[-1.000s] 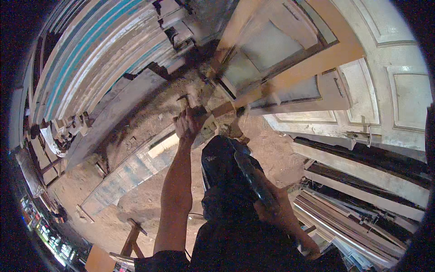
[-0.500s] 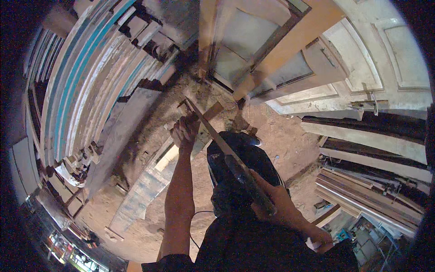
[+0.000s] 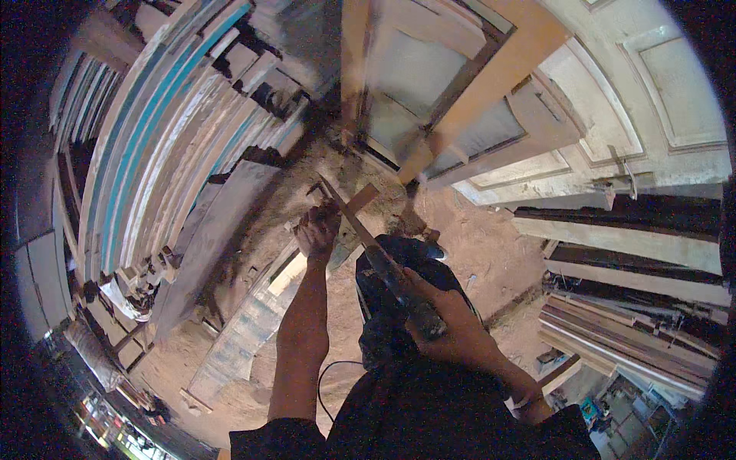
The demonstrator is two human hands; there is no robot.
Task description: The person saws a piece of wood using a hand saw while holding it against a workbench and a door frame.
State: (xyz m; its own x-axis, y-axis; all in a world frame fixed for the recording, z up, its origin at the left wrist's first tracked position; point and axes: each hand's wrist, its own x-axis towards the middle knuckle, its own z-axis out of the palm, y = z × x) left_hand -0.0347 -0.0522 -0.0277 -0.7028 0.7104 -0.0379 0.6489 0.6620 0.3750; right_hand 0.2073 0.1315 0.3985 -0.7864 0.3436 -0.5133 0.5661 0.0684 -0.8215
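The long tool [image 3: 381, 263] is gripped in the right hand [image 3: 454, 320], its dark handle enclosed by the fingers. The narrow blade is directed forward and leftward; its teeth, if any, cannot be made out, and its tip is lost against the ground. The knee beneath the tool is covered by dark clothing [image 3: 369, 307].

Ahead and left of the right hand, the left hand [image 3: 316, 234] is closed on the near end of a brown wooden piece [image 3: 363, 196]. The fingertips are hidden, as is the gripped end; the free end is exposed to the right of the hand, behind the blade. A small angled part [image 3: 313, 188], too blurred to identify, is seen just beyond the left hand.

A long plank [image 3: 244, 331], partly covered by the left forearm, is laid below and left of that hand. Farther left, stacked boards [image 3: 157, 165] are cut off by the dark rim. Beyond and right of both hands, panelled doors [image 3: 491, 80] are stood, their upper edges cut off.
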